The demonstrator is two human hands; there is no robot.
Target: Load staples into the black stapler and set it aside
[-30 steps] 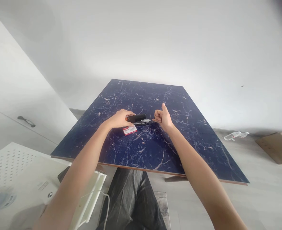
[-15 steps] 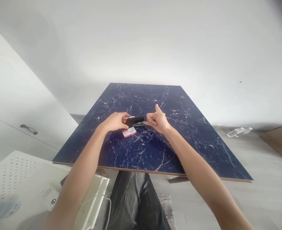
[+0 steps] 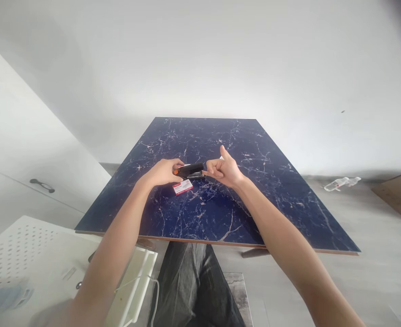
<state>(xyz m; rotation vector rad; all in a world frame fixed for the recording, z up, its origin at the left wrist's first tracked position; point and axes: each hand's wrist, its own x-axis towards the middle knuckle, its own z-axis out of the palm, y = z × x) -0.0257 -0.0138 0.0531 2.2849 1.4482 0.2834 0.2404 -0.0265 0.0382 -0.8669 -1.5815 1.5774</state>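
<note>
A black stapler [image 3: 193, 169] with an orange part at its rear lies near the middle of the dark blue marbled table [image 3: 200, 213]. Its top arm is raised, and a metallic strip shows above the base. My left hand [image 3: 163, 172] grips the rear end, thumb and fingers around it. At the stapler's front, my right hand [image 3: 224, 170] has its thumb up and some fingers curled, while one outstretched finger reaches the base's front end. A small red and white box [image 3: 183, 186] lies just in front of the stapler. Something white behind the stapler is mostly hidden.
At left stand a white cabinet [image 3: 13, 150] with a dark handle and a white perforated surface [image 3: 20, 245] with a cable. Clear plastic bottles [image 3: 342, 183] and a cardboard box [image 3: 399, 195] are on the floor at right. A white wall stands behind the table.
The view has shifted slightly. My left hand keeps its hold on the stapler, and my right hand's outstretched finger stays at its front end, with hardly any movement.
</note>
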